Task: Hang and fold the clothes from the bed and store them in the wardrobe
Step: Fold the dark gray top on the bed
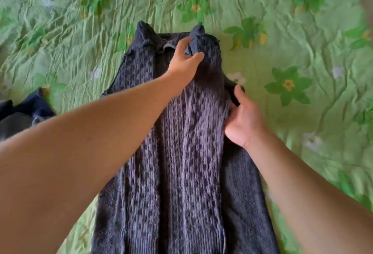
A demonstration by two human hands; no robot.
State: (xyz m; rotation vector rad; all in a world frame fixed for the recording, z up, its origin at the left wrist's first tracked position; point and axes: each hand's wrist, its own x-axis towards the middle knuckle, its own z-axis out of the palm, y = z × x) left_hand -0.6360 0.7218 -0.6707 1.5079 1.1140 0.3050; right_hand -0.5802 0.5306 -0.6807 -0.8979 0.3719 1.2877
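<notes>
1 head view, facing steeply down, close over bed (302, 31)

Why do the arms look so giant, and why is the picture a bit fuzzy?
Head view: the wide-angle lens swells the near forearms; head view: soft even light, no glare, a faint shadow beside the left hand on the knitted garment; head view: the green bedspread smears toward the corners.

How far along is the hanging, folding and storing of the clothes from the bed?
Done: the dark grey cable-knit cardigan lies spread on the green flowered bedspread, seemingly narrowed lengthwise. In hand: the left hand pinches the knit near the collar; the right hand grips its right edge. Left: finishing this fold, the dark clothes at the left edge, and storing; no wardrobe shows.
</notes>
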